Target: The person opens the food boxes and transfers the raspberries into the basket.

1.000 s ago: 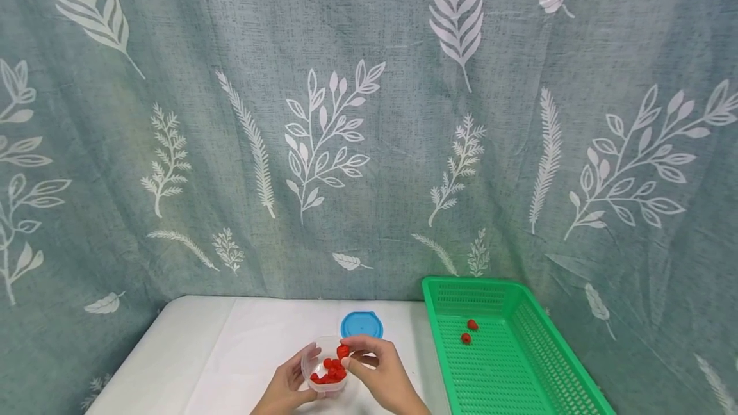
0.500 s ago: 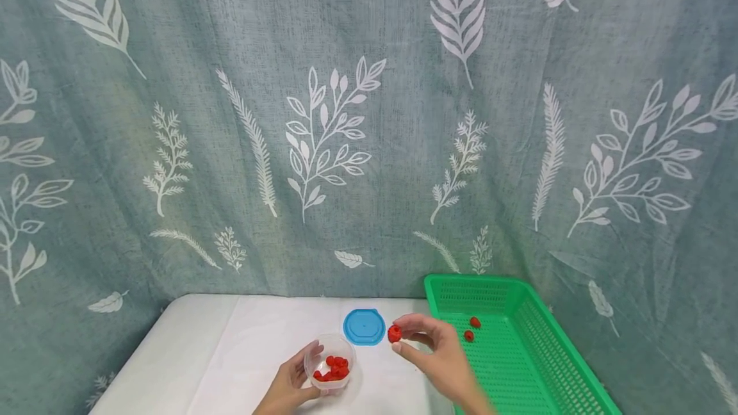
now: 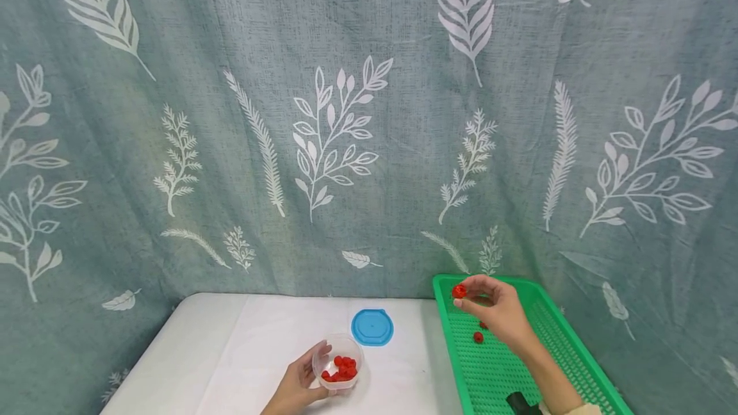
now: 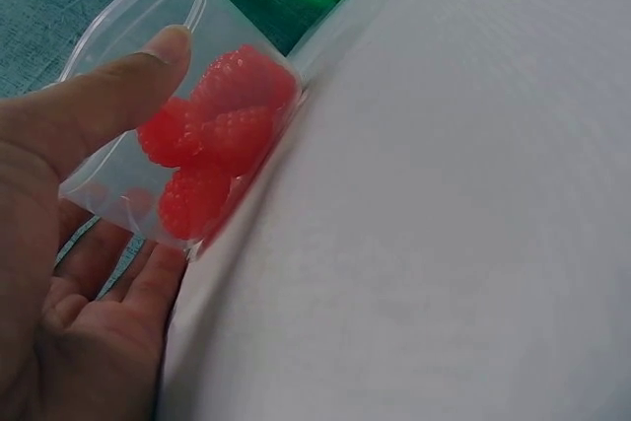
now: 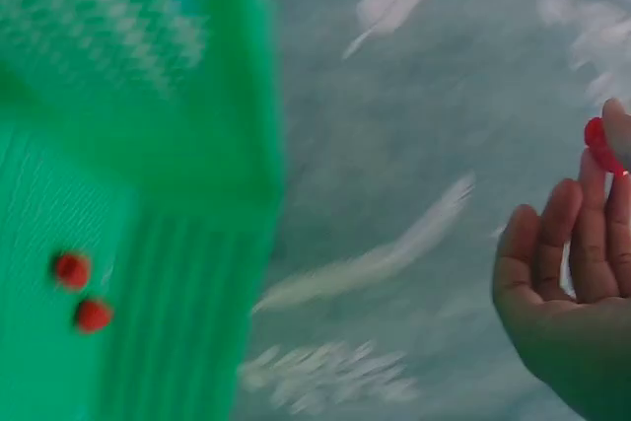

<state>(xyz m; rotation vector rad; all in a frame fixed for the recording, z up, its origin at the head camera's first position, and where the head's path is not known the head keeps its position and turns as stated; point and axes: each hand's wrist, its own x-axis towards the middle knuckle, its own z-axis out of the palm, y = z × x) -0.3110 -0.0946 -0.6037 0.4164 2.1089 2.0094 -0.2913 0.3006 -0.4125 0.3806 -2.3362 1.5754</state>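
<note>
My left hand [image 3: 298, 382] grips a clear plastic tub [image 3: 319, 364] standing on the white table, thumb on one side and fingers on the other. Several red raspberries [image 4: 237, 110] lie at the bottom of the tub. Over the far left part of the green basket [image 3: 452, 364], my right hand [image 3: 503, 311] pinches one raspberry [image 3: 459, 291] between thumb and fingertips. That same raspberry [image 5: 597, 145] shows at the right edge of the right wrist view. Below, two raspberries [image 5: 93, 315] rest on the basket floor, one of them partly behind the hand in the head view.
A round blue lid [image 3: 372, 327] lies on the white table [image 3: 230, 351] behind the tub. The basket's raised, slotted walls stand along the table's right side. A patterned green curtain [image 3: 403, 146] hangs behind and at both sides.
The right hand has lifted a raspberry out of the tub and carried it right, past the lid, to over the basket. The left hand has kept its grip on the tub.
</note>
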